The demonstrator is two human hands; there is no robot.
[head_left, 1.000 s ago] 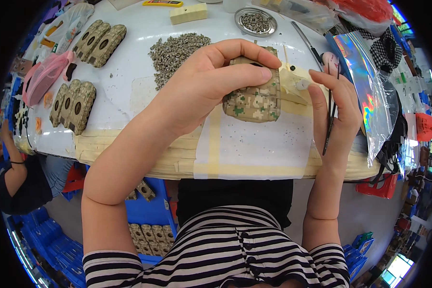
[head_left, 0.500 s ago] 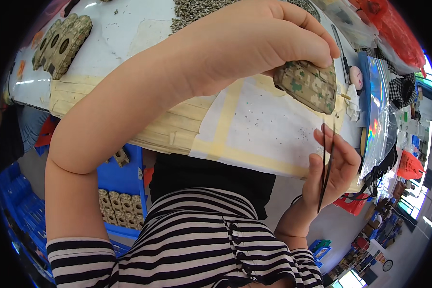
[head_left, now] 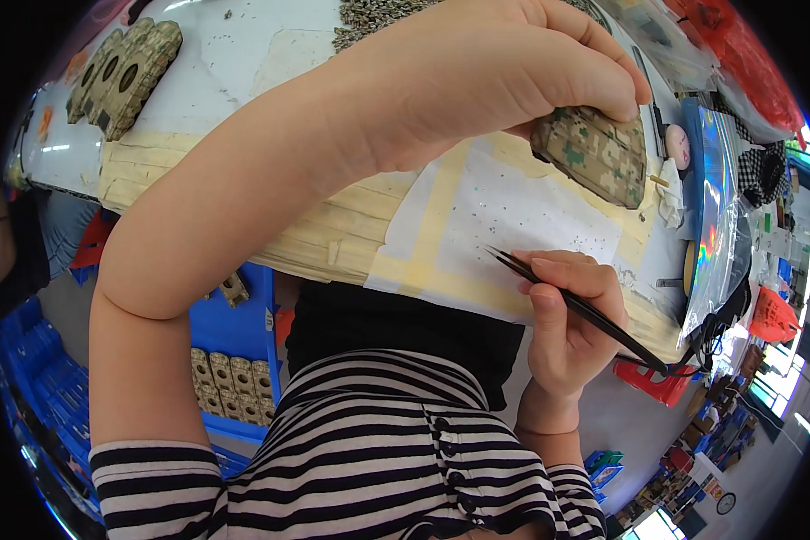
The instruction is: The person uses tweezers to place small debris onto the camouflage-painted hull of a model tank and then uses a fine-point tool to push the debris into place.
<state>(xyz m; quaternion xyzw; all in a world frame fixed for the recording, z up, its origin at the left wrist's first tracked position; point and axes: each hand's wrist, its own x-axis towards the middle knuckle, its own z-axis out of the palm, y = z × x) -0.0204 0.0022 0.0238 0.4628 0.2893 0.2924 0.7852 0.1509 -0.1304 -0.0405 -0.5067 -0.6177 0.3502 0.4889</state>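
Note:
My left arm reaches across the table, and my left hand is closed on the upper edge of a camouflage-patterned shell, its lower edge tilted toward me. The grip's far side is hidden behind my thumb and wrist. Nearer to me, my right hand pinches a pair of black tweezers. Their narrow tips point left, slightly parted, just over a white paper sheet taped along its edges. Tiny shiny bits are scattered on this sheet, and nothing visible sits between the tips.
A pile of small metal parts lies at the back. Several camouflage shells with oval openings stand far left. Below left, a blue tray holds more small patterned pieces. Clear and red plastic bags crowd the right.
My right hand has turned, swinging the tweezers from upright to pointing left, with the tips now low over the paper. My left hand still holds the shell, with little movement.

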